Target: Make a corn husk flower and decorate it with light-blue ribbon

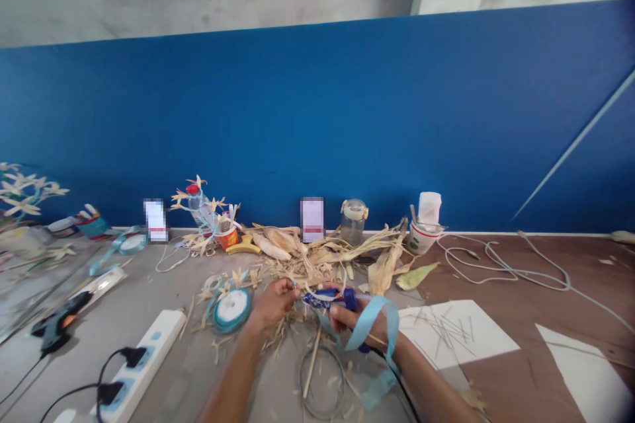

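Observation:
My right hand (370, 322) is wrapped round a blue hot glue gun (347, 299), its nozzle pointing left toward my left hand (272, 304). The left fingers are pinched together close to the nozzle; a tiny light blue bit shows at their tips, too small to name. A light blue ribbon (377, 307) loops over my right wrist and trails down to the table. Left of my left hand lies a spool of blue ribbon (232, 308). Below and between the hands are a coil of thin wire (302, 377) and scattered husk scraps.
Corn husks (278, 243) are heaped behind my hands. A white power strip (149, 357) and another glue gun (62, 324) lie left. Beyond stand a glass jar (353, 221), a paper cup (423, 238) and a phone (312, 219). Thin sticks lie on white paper (489, 337) at right.

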